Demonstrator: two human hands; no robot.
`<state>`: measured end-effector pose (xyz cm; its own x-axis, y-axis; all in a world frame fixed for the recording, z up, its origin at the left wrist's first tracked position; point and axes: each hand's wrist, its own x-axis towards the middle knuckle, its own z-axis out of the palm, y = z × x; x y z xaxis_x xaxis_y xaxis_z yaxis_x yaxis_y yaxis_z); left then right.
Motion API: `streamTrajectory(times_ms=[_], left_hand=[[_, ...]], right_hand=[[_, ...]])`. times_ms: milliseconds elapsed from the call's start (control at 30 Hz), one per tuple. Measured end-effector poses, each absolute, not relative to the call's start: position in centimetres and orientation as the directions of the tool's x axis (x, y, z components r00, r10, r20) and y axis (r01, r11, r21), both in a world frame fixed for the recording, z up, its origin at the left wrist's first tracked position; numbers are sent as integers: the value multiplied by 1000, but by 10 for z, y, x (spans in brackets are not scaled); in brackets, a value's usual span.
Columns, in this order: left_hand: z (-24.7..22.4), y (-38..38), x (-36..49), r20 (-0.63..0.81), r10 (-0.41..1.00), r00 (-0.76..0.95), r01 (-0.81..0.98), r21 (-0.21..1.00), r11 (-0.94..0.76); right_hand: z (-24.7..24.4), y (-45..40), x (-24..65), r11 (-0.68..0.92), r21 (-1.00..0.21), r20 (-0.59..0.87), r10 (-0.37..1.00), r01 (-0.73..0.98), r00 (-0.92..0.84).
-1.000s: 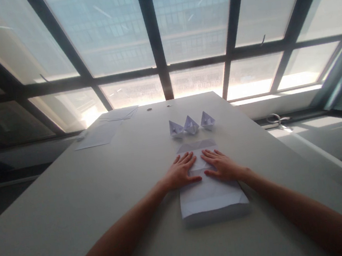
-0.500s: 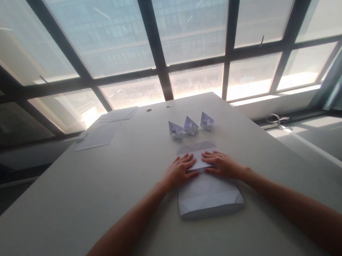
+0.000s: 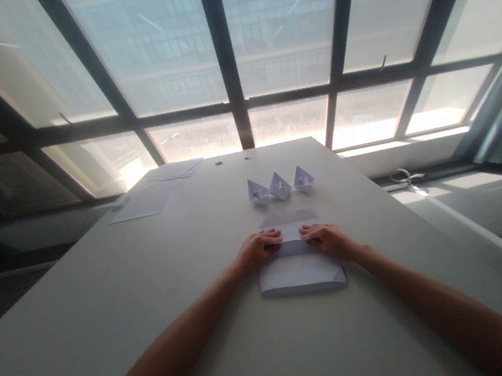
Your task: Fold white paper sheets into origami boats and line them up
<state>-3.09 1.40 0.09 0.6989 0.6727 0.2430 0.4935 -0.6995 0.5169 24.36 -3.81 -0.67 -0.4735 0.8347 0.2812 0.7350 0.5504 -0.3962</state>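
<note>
A white sheet of paper (image 3: pixel 301 271) with several creases lies on the table in front of me. Across its middle runs a raised fold, and its near edge curls upward. At the left side of that fold my left hand (image 3: pixel 259 249) pinches the paper, fingers on top and thumb tucked beneath. My right hand (image 3: pixel 326 241) grips the right side in the same way. Both thumbs are mostly hidden. Beyond the hands, the paper's far end shows two pointed flaps (image 3: pixel 289 217).
Three folded paper boats (image 3: pixel 279 186) stand in a row past the sheet. Flat papers (image 3: pixel 141 203) lie at the far left of the white table (image 3: pixel 130 292). Small round spots mark its far edge. Large windows rise behind, and a white cable (image 3: pixel 401 176) is at the right.
The fingers, which lay flat on the paper, have closed on the fold and lifted it. The near end of the sheet has slid away from me.
</note>
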Motion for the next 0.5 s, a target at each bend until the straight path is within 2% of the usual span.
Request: streamTrajectory(times_ms=[167,500], left_hand=[[-5,20,-32,322,682,657,417,598,-684],[2,14,-34,342,759,554,545,541,-641]], right_hand=[[-12,-33,246,524,-494,315,852,694,-419],[-16,-32,248,387,-680,354,917,623,-183]])
